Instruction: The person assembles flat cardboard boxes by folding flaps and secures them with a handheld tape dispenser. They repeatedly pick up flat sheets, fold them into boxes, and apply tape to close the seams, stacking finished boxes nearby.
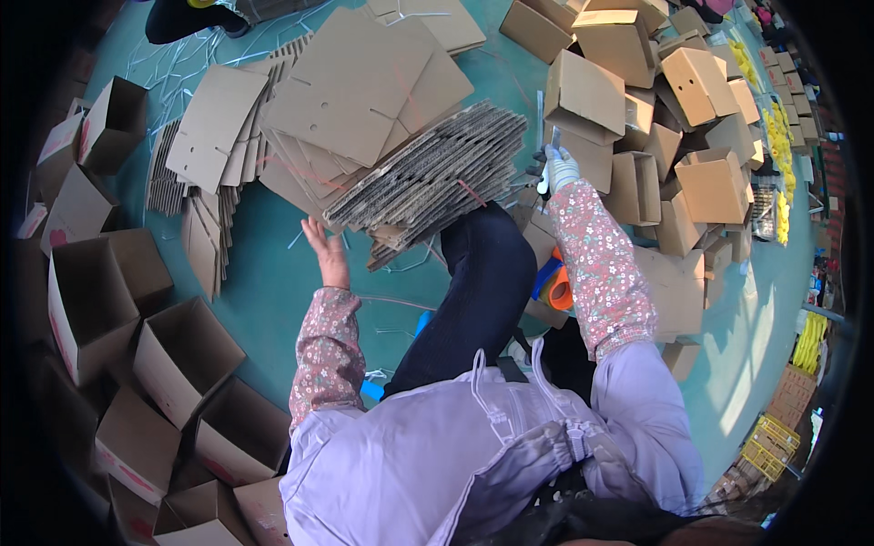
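My left hand [330, 257] is bare, with its fingers spread and nothing in them. It is at the near left corner of a thick stack of flattened cardboard boxes [437, 173], whose grey corrugated edges face up. My right hand [559, 170], in a pale glove, is closed round a small dark and light thing I cannot make out. Close beyond that hand stands an upright cardboard box [585, 96]. Large flat cardboard sheets [350, 82] with small holes and slits lie beyond the stack. Both forearms wear flowered sleeve covers.
Open cardboard boxes [91, 296] crowd the left side. More formed boxes [710, 182] are heaped at the right. An orange and blue tape-like roll [560, 289] lies beside my right forearm. Loose pale straps [168, 59] litter the green floor at the far left. Another person's dark-clad leg [177, 20] shows there.
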Demonstrator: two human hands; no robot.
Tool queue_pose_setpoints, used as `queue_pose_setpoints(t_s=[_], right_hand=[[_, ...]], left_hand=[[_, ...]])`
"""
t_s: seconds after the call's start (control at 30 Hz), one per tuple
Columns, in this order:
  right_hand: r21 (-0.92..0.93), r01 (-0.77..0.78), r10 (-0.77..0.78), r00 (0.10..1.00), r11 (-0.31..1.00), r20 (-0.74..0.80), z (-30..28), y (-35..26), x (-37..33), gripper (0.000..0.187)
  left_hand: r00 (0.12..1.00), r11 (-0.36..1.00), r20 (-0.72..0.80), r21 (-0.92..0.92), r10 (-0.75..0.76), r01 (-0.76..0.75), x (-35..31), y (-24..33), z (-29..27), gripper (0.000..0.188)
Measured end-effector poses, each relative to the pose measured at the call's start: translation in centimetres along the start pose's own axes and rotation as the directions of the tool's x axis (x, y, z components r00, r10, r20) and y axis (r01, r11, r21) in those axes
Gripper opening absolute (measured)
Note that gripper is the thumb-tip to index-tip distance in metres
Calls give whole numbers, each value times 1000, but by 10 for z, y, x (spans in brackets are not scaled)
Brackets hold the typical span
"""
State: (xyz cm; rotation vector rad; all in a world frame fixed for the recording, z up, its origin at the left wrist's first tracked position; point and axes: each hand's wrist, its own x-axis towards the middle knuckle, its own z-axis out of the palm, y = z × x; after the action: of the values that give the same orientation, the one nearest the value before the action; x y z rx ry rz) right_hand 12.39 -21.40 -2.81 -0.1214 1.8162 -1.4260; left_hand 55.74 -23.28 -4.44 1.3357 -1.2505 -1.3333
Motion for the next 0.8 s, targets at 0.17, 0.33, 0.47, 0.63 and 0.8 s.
queue_pose_setpoints(t_s=[0.17, 0.33, 0.47, 0.63, 0.8], right_hand=[[-100, -183, 196, 972, 978, 131, 5, 57, 31, 20], [-205, -420, 459, 864, 884, 209, 16, 101, 32, 22], [-101, -444, 456, 873, 890, 176, 28, 106, 27, 24], [41, -431, 419, 892, 901, 167, 34, 88, 17, 25], [139, -288, 275, 955, 947, 107, 25, 40, -18, 27]], left_hand=[[972, 944, 162, -256, -172, 210, 54, 19, -16, 62], [489, 948, 841, 80, -231, 309, 156, 80, 39, 61], [327, 919, 862, 391, -387, 58, 164, 83, 103, 60], [476, 932, 844, 342, -248, -122, 128, 69, 94, 68], [621, 971, 780, 198, -73, -134, 69, 71, 92, 61]])
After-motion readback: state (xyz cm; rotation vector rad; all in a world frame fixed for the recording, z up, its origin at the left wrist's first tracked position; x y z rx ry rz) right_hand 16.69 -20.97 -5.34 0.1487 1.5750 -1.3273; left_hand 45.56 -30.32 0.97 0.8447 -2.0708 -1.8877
